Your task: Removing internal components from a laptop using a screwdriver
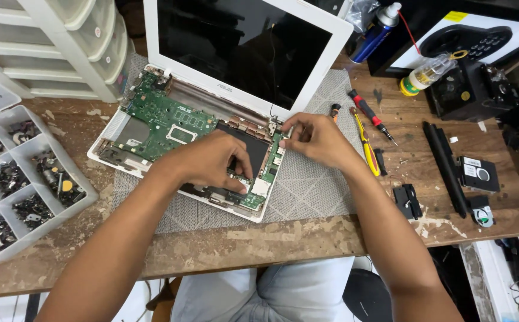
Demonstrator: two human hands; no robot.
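While opened laptop [176,119] lies flat, left hand [211,161] atop, right hand [316,140] beside

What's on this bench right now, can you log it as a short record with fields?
Setting: worn wooden workbench with grey mat
Main item: opened white laptop, green board exposed
Left hand: resting on the board's black part
Right hand: fingertips pinched at the laptop's right edge by the hinge
Left side: clear parts organiser
Right side: screwdrivers, spray can
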